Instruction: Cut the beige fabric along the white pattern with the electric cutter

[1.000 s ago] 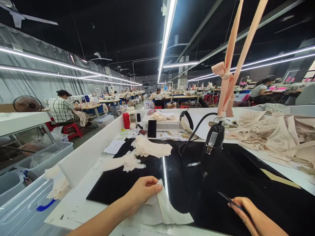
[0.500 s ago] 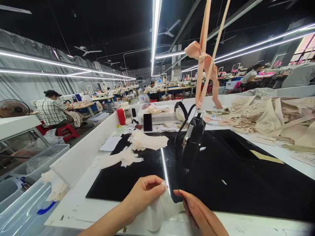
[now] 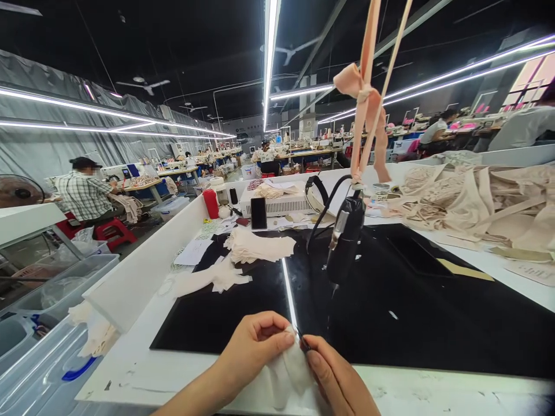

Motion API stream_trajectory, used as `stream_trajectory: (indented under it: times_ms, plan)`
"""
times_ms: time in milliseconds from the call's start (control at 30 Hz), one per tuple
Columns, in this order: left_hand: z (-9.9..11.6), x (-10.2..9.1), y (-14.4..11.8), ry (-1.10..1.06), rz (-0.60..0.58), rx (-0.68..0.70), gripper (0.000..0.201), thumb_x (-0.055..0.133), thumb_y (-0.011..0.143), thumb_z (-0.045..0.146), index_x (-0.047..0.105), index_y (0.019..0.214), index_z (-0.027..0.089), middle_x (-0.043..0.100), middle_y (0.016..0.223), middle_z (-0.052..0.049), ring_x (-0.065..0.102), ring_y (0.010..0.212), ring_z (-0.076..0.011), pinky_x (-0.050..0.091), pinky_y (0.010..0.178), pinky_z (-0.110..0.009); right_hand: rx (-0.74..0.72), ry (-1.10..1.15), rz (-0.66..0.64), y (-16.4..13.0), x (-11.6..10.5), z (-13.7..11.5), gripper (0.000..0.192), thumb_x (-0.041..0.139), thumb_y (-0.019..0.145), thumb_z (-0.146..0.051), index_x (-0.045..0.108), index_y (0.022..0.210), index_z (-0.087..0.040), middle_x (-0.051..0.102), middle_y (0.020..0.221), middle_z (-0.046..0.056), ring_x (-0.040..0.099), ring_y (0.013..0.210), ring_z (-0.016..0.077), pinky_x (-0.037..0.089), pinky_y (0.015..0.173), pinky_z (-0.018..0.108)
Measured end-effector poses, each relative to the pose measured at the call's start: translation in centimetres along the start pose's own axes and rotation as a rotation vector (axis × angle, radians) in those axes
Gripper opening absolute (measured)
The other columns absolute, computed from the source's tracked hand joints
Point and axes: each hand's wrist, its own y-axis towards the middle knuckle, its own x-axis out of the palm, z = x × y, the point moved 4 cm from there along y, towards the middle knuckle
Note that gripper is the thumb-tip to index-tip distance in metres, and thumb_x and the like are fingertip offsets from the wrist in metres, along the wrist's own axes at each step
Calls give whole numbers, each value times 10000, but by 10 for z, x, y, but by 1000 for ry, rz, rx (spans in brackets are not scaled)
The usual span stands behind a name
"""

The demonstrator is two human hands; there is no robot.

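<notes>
A white fabric piece (image 3: 291, 365) is pinched taut by the left hand (image 3: 255, 346) so that small scissors (image 3: 302, 342), gripped in the right hand (image 3: 336, 378), are brought to its edge.

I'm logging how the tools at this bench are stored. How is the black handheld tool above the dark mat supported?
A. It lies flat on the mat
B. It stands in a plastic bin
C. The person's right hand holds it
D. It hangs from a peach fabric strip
D: the black handheld tool dangles over the dark mat from a peach fabric strip tied above it.
</notes>
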Motion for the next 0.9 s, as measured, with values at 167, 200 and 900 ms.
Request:
stream_trajectory:
  times_ms: [167, 200, 900]
  plan:
    - [0, -2, -1, 27, 5, 4, 460, 904, 788, 534, 734, 905, 123, 676, 810, -37, 556, 723, -126, 393, 693, -230, 83, 125, -50, -2, 7, 2, 527, 410, 1023, -665, 745, 1055, -259, 792, 1018, 66, 751, 942, 241, 586, 858, 299]
    - [1, -2, -1, 34, 7, 7, 462, 903, 787, 536, 731, 903, 123, 675, 812, -37, 555, 726, -127, 394, 696, -231, 89, 131, -54, -3, 7, 3, 519, 414, 1025, -657, 742, 1064, -257, 793, 1030, 67, 749, 947, 238, 583, 867, 301]
    - [7, 2, -5, 77, 8, -6, 504, 901, 761, 582, 700, 858, 131, 623, 749, -14, 504, 693, -120, 359, 660, -233, 132, 142, -157, -3, 8, 3, 514, 401, 1034, -658, 702, 1104, -248, 749, 985, 44, 705, 948, 222, 525, 893, 288]
